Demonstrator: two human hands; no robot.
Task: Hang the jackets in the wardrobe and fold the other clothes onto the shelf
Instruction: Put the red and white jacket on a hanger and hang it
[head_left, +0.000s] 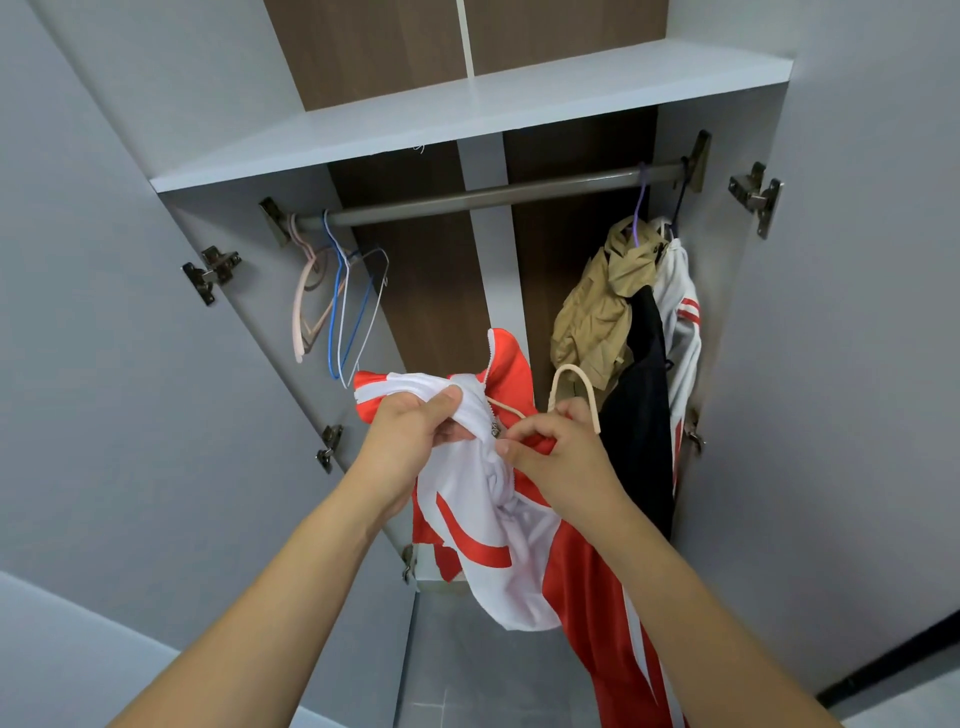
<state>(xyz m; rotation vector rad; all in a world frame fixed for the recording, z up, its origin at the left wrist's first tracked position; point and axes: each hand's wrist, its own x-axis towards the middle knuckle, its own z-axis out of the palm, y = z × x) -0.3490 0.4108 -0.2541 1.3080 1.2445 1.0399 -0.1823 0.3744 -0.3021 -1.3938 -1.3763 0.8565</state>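
I hold a red and white jacket (511, 540) in front of the open wardrobe, below the rail (483, 195). My left hand (410, 431) grips a bunch of its white fabric near the collar. My right hand (558, 447) pinches the jacket by the zipper and also holds a beige hanger (571, 387), whose hook arches up above my fingers. The jacket's lower part hangs down toward the floor. On the rail's right end hang a khaki jacket (597, 306), a black garment (641, 405) and a white jacket with red stripes (680, 317).
Several empty hangers (337, 306), pink, blue and white, hang at the rail's left end. A white shelf (467, 114) runs above the rail. Both wardrobe doors (130, 312) stand open at the sides, with metal hinges (210, 273) on them.
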